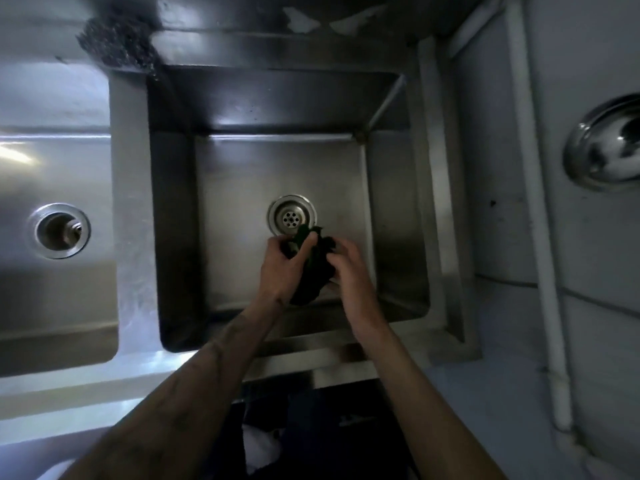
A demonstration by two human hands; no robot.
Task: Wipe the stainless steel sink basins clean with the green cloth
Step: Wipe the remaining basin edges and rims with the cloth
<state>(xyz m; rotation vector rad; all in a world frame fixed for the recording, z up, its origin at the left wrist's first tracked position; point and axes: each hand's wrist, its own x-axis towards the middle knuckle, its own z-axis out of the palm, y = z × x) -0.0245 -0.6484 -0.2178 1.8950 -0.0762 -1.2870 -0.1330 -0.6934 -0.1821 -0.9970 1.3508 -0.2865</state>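
The green cloth (313,263) is bunched into a dark wad held between both hands above the floor of the right sink basin (239,188), just in front of the drain strainer (291,218); its upper edge overlaps the strainer's near rim. The left hand (285,268) has its grip closed around the left side of the cloth, thumb laid across the top of the wad. The right hand (349,271) pinches the cloth's right side, fingers curled into the fabric. Both bare forearms reach in from the lower edge of the view over the basin's front rim.

A flat steel divider separates this basin from the left sink basin (52,161), whose open drain (59,230) lies well apart from the hands. A dark scouring pad (119,39) rests on the back ledge at the corner between the two basins. To the right, a white pipe (540,216) runs down the wall, and beyond it a shiny steel bowl (609,143) is cut off by the frame edge.
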